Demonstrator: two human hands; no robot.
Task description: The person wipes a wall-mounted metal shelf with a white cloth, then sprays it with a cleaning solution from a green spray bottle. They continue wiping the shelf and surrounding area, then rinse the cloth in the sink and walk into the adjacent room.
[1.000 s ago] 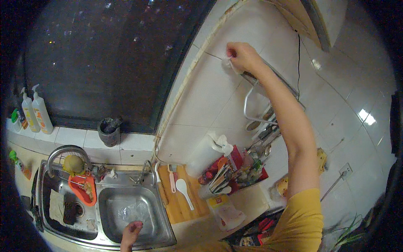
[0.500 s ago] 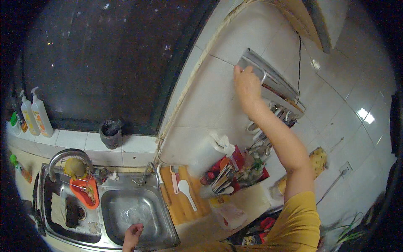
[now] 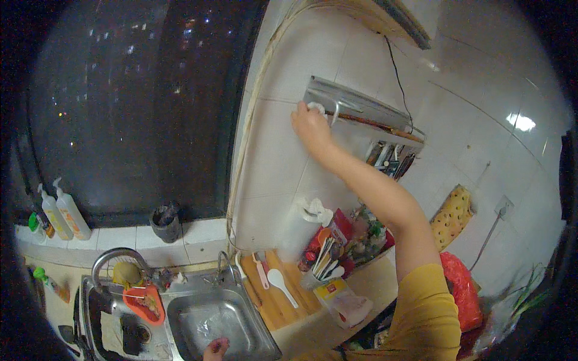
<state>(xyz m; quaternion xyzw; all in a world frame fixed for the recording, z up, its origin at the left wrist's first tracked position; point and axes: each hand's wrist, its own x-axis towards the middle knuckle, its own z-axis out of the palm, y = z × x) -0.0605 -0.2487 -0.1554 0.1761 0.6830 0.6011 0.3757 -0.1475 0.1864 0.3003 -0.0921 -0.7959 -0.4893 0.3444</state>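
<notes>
My right hand (image 3: 312, 126) reaches up to a metal wall rack (image 3: 361, 107), at its left end. Its fingers are closed around a small white thing (image 3: 316, 109), mostly hidden by the hand; I cannot make out its kind. Low in the picture, my left hand (image 3: 215, 349) hovers over the front of the sink's right basin (image 3: 201, 310). Its fingers are curled in, with nothing visible in them, and the lower edge cuts off the arm. Clear plastic film or water glints in that basin behind it.
A wooden cutting board (image 3: 283, 313) carries a white rice paddle (image 3: 280, 286) and a pink-handled peeler or knife (image 3: 261, 271). Beside it are a paper towel roll (image 3: 301, 228), a utensil cup (image 3: 310, 280) and a plastic package (image 3: 346, 304). An orange strainer (image 3: 144, 304) sits over the left basin.
The view has shifted, so the sink sits lower and further right. My right hand stays at the rack's left end, and a white thing now shows at its fingers. The left hand stays over the basin.
</notes>
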